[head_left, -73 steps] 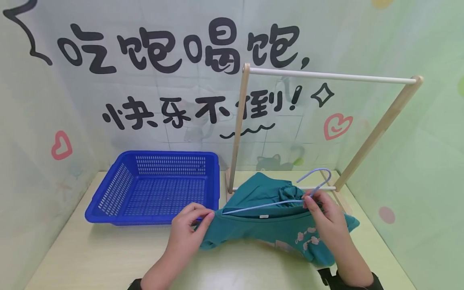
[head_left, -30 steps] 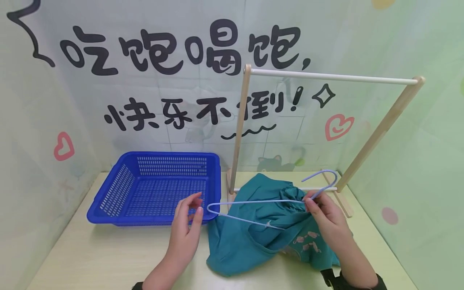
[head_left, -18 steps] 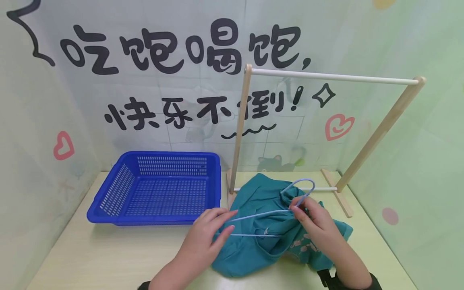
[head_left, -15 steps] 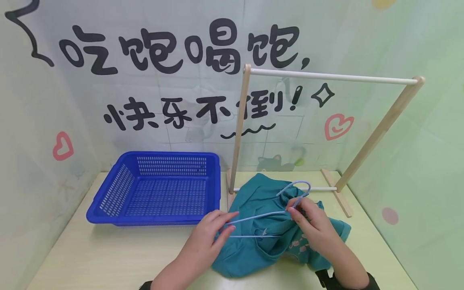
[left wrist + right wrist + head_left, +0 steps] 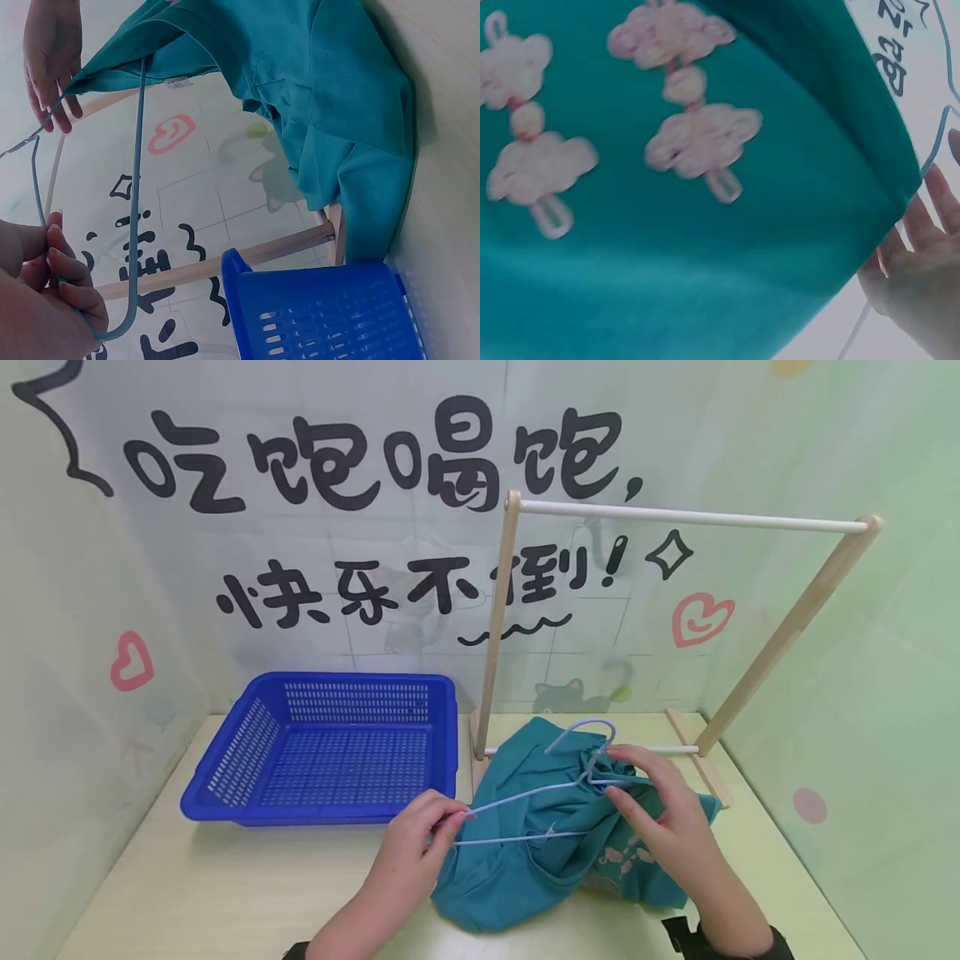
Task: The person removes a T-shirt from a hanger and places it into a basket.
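Note:
A thin light-blue clothes hanger (image 5: pixel 525 794) hangs over a teal garment (image 5: pixel 502 893), its hook upward and leaning left. My left hand (image 5: pixel 412 843) grips the hanger's left end; the left wrist view shows those fingers curled round the wire (image 5: pixel 136 187). The hanger's right part runs into the garment's neck opening and is hidden by cloth. My right hand (image 5: pixel 671 827) is beside the hanger's neck, thumb and fingers spread apart. In the right wrist view its fingers (image 5: pixel 922 225) are extended at the cloth's edge. Pale pink knotted flower trims (image 5: pixel 705 139) decorate the garment.
At the left stands a blue perforated plastic basket (image 5: pixel 217 814). Behind the garment is a wooden rack with a white top rail (image 5: pixel 690 517) and a low white bar. A printed curtain-like wall (image 5: pixel 360 543) encloses the pale table (image 5: pixel 247 893).
After letting go of the hanger's left end, my left hand has taken hold of it again. The hanger has shifted left and its hook tilted. My right fingers have come off its neck and spread.

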`<state>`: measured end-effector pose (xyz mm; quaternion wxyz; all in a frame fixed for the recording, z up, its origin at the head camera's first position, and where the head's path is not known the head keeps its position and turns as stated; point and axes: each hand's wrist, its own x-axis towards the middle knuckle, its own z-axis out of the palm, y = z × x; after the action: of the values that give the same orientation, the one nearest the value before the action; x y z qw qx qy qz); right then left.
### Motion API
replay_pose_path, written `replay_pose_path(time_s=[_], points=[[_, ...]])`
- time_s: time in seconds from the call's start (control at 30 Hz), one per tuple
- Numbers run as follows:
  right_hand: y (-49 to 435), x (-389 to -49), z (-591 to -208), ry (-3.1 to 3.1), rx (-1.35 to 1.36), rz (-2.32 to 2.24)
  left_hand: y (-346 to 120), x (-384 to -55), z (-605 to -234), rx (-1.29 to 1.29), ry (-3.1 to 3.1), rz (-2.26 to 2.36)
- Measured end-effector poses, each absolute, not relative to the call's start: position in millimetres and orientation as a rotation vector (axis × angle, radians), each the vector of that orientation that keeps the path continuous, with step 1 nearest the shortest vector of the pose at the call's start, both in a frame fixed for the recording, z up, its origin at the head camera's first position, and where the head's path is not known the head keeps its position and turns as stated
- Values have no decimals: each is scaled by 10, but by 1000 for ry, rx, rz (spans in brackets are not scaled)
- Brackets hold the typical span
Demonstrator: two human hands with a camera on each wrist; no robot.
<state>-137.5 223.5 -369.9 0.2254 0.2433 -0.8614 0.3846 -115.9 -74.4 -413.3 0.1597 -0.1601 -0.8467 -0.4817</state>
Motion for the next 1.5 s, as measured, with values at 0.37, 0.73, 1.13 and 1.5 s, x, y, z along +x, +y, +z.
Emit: replay_pose_path(time_s=[0.37, 0.73, 1.13, 1.5], points=[[2374, -1436, -3742, -2270, 590, 991, -770, -1171, -4113, -405, -2347, -1413], [2394, -1465, -3714, -2260, 624, 1040, -871, -1186, -4046, -414, -2281, -1354], [2420, -1472, -3676, -2232, 628, 1060, -967, -1202, -3999, -420, -2221, -1312], [2499, -1472, -3708, -2222, 585, 1030, -1064, -1202, -3970, -426, -2171, -1288]])
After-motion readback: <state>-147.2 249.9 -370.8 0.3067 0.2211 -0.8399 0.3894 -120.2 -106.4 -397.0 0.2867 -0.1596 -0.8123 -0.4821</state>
